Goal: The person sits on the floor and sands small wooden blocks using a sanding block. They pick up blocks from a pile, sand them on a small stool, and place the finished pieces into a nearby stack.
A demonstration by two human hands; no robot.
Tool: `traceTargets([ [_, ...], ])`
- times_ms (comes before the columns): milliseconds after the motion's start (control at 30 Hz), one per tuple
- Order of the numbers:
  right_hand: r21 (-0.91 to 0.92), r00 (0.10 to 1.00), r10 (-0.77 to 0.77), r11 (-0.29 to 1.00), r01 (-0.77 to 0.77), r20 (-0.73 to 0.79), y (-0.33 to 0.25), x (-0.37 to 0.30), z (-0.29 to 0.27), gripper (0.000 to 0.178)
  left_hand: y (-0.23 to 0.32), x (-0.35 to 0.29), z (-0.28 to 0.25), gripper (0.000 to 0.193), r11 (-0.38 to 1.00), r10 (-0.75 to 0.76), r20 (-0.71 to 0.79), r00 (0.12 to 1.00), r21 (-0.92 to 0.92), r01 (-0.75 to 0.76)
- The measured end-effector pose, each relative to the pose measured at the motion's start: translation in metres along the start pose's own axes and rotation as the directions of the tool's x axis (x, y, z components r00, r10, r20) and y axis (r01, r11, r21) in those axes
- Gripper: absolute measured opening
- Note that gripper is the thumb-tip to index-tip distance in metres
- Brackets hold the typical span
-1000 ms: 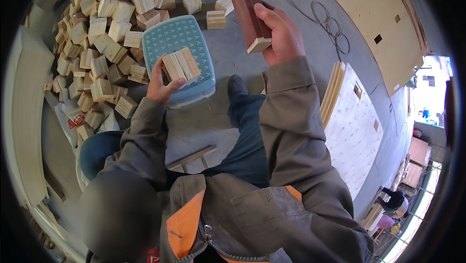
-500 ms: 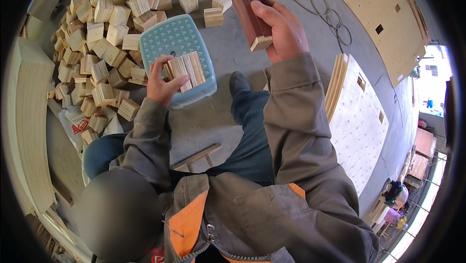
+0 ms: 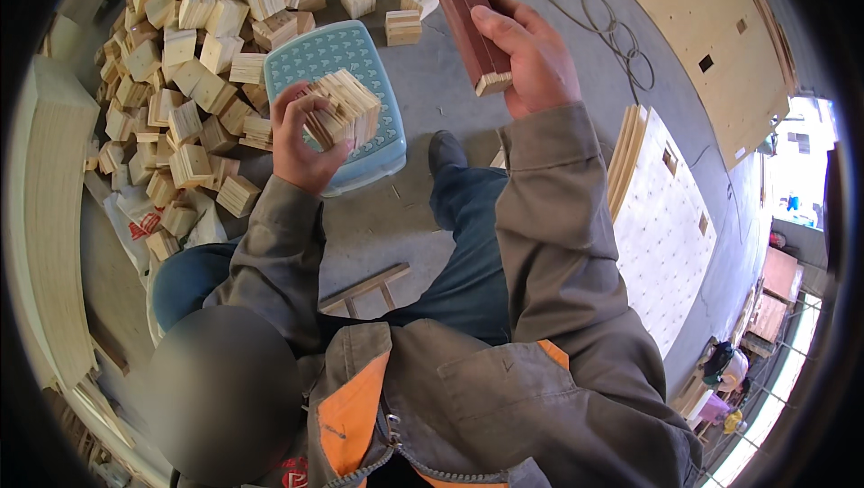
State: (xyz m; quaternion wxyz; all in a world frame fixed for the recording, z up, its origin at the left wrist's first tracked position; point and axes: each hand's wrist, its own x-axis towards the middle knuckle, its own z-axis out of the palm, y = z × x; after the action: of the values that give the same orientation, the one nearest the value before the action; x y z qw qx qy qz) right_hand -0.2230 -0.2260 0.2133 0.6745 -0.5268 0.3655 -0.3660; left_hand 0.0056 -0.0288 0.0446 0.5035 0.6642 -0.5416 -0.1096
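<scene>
My left hand (image 3: 306, 139) grips a layered plywood block (image 3: 349, 108) over a light-blue plastic stool (image 3: 371, 60); the block is tilted, and its striped edges show. Whether it touches the stool I cannot tell. Raised to the right of the stool, my right hand (image 3: 533, 54) is wrapped round a long reddish-brown bar (image 3: 461, 13) with a pale layered end. Thumb and fingers clasp the bar's right side near its lower end. The two held things are apart.
Many plywood blocks (image 3: 184, 83) lie heaped left of the stool, with several loose ones (image 3: 403, 27) beyond it. Large pale sheets (image 3: 661, 227) are stacked at right. A coiled cable (image 3: 621, 47) lies on the floor. A small wooden frame (image 3: 364, 288) is near my legs.
My left hand has turned the plywood block, so it now tilts upward with a different side showing. The right hand still holds the bar in nearly the same place.
</scene>
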Motion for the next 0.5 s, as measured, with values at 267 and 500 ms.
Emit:
traceTargets([
  [267,-0.03,1.0,-0.014,0.999,0.014,0.0,0.004,-0.002,-0.004,0.073,-0.031,-0.018,-0.003,0.069,0.992,0.03,-0.085,0.996,0.128,-0.019],
  [500,-0.074,0.999,-0.036,0.997,0.036,-0.001,0.003,-0.003,-0.011,0.074,-0.011,-0.013,-0.008,0.059,0.962,0.153,-0.085,0.985,0.239,-0.128],
])
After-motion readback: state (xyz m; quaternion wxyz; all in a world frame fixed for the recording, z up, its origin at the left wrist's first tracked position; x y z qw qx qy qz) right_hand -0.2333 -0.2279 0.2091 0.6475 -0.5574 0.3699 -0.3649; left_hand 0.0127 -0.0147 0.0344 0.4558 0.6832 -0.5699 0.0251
